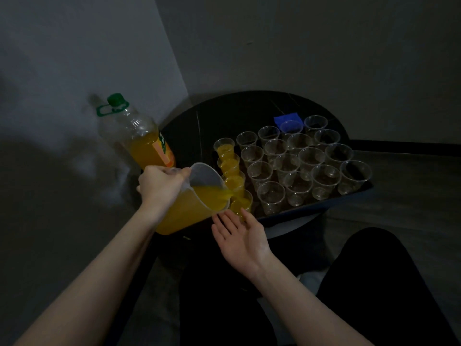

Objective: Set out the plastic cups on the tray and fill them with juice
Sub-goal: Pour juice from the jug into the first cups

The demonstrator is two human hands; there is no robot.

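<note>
Right hand [240, 239] waits palm-up, fingers spread, beneath a tilted jug [197, 196] gripped by left hand [161, 184]; overtilting could flood the cup [241, 202].

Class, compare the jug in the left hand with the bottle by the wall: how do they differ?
The jug is tilted and pouring; the bottle just leans, unheld. The jug is open-topped; the bottle has a green cap. The left hand grips the jug only. Both hold orange juice.

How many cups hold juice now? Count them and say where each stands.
4, all in the left column of the tray: the far cup, the second, the third, and the nearest, under the spout of the jug. None looks hidden.
</note>
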